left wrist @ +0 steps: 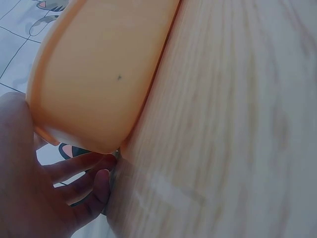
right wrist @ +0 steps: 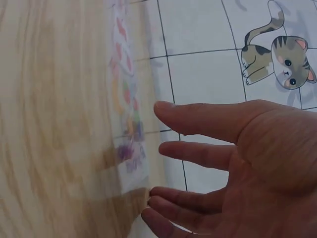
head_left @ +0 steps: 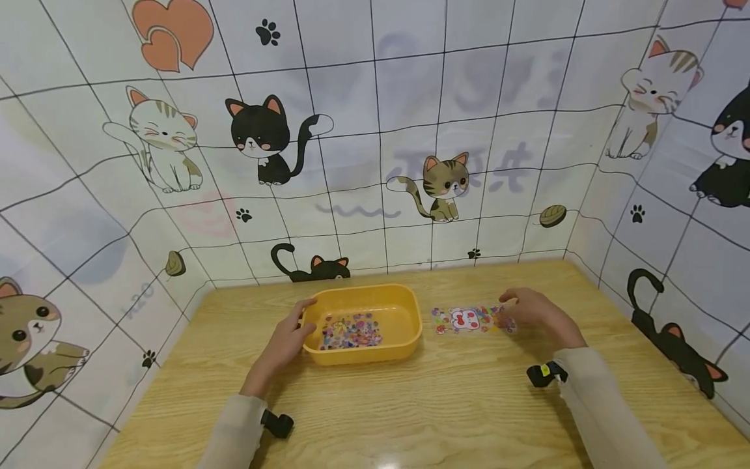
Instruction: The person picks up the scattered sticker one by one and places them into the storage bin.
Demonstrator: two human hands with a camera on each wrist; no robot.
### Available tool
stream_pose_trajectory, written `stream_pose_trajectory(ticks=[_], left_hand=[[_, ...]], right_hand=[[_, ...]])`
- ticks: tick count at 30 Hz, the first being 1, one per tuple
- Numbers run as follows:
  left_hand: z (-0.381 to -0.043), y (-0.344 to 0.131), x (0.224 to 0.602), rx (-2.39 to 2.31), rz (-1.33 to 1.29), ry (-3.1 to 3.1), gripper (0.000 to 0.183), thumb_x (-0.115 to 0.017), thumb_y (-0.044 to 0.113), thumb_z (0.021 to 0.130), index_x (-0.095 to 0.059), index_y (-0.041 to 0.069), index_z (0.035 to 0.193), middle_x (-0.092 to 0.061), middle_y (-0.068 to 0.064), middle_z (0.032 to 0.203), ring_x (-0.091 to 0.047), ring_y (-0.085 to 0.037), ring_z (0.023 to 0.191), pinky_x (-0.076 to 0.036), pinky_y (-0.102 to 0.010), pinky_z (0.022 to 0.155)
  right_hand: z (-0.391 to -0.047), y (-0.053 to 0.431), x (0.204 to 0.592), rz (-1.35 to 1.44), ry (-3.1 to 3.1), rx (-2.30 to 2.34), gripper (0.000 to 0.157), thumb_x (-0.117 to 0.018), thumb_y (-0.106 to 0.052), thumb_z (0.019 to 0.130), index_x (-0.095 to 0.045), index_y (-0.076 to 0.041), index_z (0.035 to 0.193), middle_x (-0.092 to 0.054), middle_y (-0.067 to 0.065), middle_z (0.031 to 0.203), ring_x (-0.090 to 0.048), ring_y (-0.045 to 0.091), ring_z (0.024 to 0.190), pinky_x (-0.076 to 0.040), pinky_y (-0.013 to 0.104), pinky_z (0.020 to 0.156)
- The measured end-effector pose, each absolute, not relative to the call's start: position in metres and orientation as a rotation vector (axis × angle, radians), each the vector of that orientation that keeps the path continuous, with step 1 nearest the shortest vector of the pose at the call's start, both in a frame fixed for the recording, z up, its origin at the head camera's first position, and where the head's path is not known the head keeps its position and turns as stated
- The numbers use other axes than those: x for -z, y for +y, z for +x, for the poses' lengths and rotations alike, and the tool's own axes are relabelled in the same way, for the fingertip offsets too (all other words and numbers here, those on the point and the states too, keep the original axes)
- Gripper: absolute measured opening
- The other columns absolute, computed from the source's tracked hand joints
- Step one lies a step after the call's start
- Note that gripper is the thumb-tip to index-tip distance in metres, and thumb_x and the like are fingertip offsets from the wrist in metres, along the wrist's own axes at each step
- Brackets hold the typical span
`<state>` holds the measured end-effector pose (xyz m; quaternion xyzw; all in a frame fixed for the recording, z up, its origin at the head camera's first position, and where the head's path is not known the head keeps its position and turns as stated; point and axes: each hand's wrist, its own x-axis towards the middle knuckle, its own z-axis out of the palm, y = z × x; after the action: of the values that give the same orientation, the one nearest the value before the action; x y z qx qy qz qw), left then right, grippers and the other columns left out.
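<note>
A shallow yellow plastic basin (head_left: 401, 326) stands left of centre on the table, with a patch of small multicoloured pieces (head_left: 351, 332) on its floor. My left hand (head_left: 288, 333) grips its left end, thumb at the rim and fingers along the outside; in the left wrist view the fingers (left wrist: 81, 178) curl at the basin's lower corner. To the right of the basin, a clear strip with colourful prints and a white rabbit-like figure (head_left: 465, 318) lies flat. My right hand (head_left: 530, 309) hovers at the strip's right end, fingers apart and nothing held.
The wood-grain table (head_left: 445, 404) runs up to a white tiled-print wall covering (head_left: 363, 150) with cartoon cats, behind and at both sides. Each wrist carries a small black camera, one on the left (head_left: 277, 424) and one on the right (head_left: 546, 373).
</note>
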<state>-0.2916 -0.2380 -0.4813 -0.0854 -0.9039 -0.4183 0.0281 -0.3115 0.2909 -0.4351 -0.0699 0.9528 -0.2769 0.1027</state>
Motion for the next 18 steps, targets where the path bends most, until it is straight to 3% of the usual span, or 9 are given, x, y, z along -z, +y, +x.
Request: stream_pose_trajectory(ticks=[4,10,18], left_hand=[[-0.291,-0.237,0.481,1.300,-0.259,-2.790,0.052,-0.053,0.020,0.104,-0.042,0.023,0.155,-0.055,-0.020,0.149,-0.062,-0.035,0.119,-0.056,-0.043,0.092],[-0.292,-0.236,0.481,1.296,-0.269,-2.794,0.052,-0.053,0.020,0.104,-0.041,0.023,0.155,-0.055,-0.020,0.148,-0.063,-0.034,0.117,-0.056,-0.039,0.088],[-0.291,-0.237,0.480,1.300,-0.264,-2.790,0.052,-0.053,0.019,0.105,-0.042,0.022,0.155,-0.056,-0.023,0.146,-0.064,-0.034,0.114,-0.056,-0.039,0.087]], right_hand=[[-0.311,0.298,0.441,-0.301,2.843,0.745,0.062,-0.073,-0.027,0.093,-0.055,0.008,0.141,-0.052,0.037,0.143,-0.052,0.058,0.126,-0.048,0.064,0.098],[-0.313,0.302,0.449,-0.296,2.851,0.784,0.064,-0.081,-0.015,0.082,-0.059,0.011,0.136,-0.057,0.037,0.139,-0.058,0.044,0.113,-0.051,0.059,0.096],[-0.318,0.300,0.452,-0.245,2.886,0.759,0.066,-0.085,-0.016,0.079,-0.061,0.011,0.134,-0.056,0.037,0.140,-0.050,0.055,0.130,-0.043,0.065,0.107]])
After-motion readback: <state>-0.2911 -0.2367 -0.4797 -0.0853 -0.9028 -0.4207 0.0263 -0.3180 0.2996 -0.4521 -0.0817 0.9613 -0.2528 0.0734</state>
